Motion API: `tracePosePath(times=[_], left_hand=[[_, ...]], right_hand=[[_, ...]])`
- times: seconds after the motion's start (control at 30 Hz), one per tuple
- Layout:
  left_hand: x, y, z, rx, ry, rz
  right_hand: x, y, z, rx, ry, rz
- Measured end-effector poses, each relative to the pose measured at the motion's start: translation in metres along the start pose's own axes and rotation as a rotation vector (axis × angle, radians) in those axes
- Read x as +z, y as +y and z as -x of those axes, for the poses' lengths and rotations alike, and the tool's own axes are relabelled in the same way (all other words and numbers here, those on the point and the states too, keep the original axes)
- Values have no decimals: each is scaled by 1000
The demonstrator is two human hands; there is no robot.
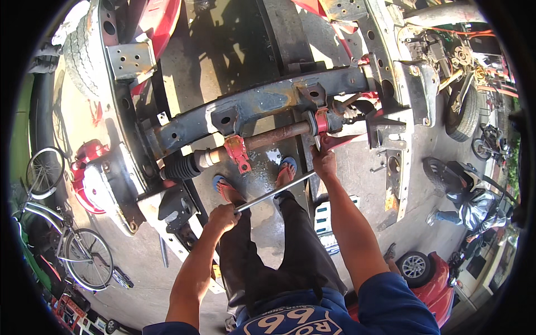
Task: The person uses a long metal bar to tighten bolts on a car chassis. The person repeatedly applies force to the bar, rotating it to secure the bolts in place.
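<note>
My left hand is closed round the lower end of a long, straight metal bar. The bar slants up to the right and its far end passes out of sight under my right hand. That hand is curled beside a red mounting bracket, with a bit of bright metal showing at its fingertips. The bracket wraps a rusty steering rack tube, which a second red bracket also holds. At the tube's left end is a black ribbed rubber boot.
I stand inside a vehicle frame, behind its dark crossmember. A green-and-white case lies by my right leg. A bicycle stands at left. On the right are a loose tyre, a motorcycle, a red car and another person.
</note>
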State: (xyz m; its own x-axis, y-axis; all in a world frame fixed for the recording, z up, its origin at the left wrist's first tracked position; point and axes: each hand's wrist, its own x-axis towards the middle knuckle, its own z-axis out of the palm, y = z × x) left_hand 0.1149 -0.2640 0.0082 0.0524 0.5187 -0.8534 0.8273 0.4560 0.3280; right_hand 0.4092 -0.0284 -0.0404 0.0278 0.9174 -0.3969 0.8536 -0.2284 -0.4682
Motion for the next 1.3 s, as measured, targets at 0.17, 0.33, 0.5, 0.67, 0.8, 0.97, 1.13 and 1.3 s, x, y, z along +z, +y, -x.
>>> tracePosePath(times=[0.17, 0.33, 0.5, 0.67, 0.8, 0.97, 1.13, 1.3], left_hand=[[-17, 23, 83, 123, 213, 124], [2, 23, 82, 181, 188, 102], [9, 20, 74, 64, 103, 65], [-34, 60, 128, 132, 99, 3], [-99, 133, 172, 134, 35, -105], [-179, 251, 211, 73, -44, -287], [-215, 337, 200, 51, -157, -412], [-219, 327, 206, 59, -118, -435]], right_hand=[[10, 8, 2, 75, -56, 77], [5, 17, 3, -38, -42, -17], [-1, 18, 12, -21, -127, -162], [-20, 13, 15, -22, -115, -320], [-27, 7, 7, 8, -161, -461], [-24, 12, 4, 26, -260, -725], [-17, 19, 0, 128, -405, -1159], [-3, 28, -20, 216, -346, -821]])
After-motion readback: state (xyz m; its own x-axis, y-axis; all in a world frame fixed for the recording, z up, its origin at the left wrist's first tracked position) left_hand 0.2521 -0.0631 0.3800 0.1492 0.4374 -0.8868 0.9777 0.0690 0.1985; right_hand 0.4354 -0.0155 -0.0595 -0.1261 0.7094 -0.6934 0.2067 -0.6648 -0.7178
